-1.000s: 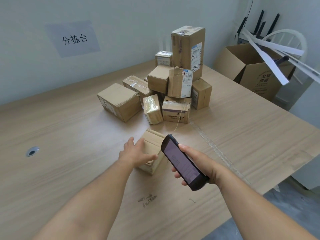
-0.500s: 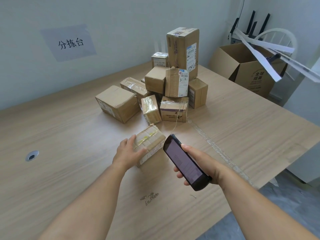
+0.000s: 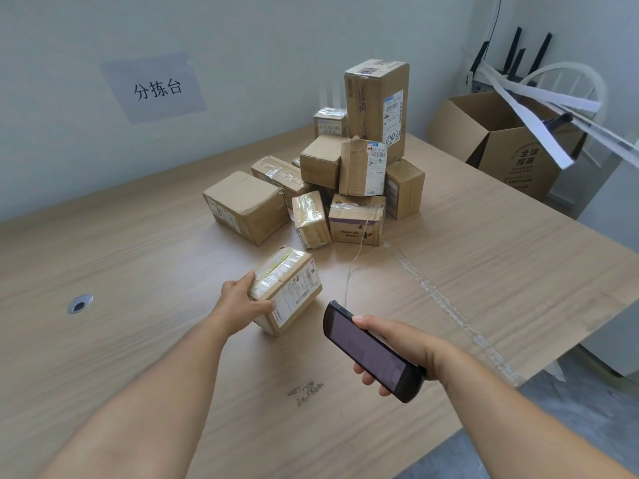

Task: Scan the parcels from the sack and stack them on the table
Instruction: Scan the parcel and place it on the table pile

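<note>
While gripping with the left hand a small brown cardboard parcel bound in clear tape, holds it tipped onto its near lower corner on the pale wood-grain table. Thumb pressed on the near face, fingers curled over the far top edge, clamped on the box. White printed shipping label turned up and rightward, toward the black handheld scanner. Holds that scanner in the right hand, fingers wrapped under its body, thumb on the upper edge, dark screen up, front end near the parcel, apart from it. Behind, toward the wall, a loose heap of brown cardboard boxes, topped by a tall upright carton. Further right, past the table's corner, an open brown cardboard box holding long white paper strips. On the grey wall, a paper sign with three black characters. Left, set into the tabletop, a round metal cable grommet.
</note>
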`<state>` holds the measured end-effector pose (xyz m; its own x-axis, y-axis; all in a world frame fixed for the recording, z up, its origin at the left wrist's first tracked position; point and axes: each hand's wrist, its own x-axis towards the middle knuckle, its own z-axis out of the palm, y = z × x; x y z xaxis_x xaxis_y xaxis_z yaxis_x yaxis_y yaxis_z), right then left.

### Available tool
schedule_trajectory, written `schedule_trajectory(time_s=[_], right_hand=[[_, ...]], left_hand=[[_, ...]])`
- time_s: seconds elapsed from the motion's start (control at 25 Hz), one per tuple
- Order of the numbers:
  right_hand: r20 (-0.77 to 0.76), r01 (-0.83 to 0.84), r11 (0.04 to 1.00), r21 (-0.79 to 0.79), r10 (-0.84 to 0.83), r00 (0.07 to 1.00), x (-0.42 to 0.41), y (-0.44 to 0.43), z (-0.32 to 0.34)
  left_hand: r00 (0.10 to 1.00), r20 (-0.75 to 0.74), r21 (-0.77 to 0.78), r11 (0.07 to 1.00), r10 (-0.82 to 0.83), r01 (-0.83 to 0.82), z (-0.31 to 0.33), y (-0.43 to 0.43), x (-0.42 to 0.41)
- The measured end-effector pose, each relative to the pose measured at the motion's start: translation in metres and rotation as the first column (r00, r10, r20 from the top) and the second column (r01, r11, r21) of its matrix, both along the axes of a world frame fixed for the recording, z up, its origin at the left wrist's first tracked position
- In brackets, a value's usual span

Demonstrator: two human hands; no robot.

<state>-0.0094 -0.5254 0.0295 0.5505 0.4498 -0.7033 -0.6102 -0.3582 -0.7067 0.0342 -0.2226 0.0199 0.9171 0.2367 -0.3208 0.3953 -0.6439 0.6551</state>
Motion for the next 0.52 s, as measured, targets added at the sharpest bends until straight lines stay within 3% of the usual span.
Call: schedule_trajectory(time_s=[0.52], right_hand=[[-0.010,-0.064,0.993,-0.095,0.064,0.998,-0.012,0.025,0.008]], left_hand=[[0.997,0.046,-0.013,0.998,-0.065,0.065,0.011,0.016,-0.023]])
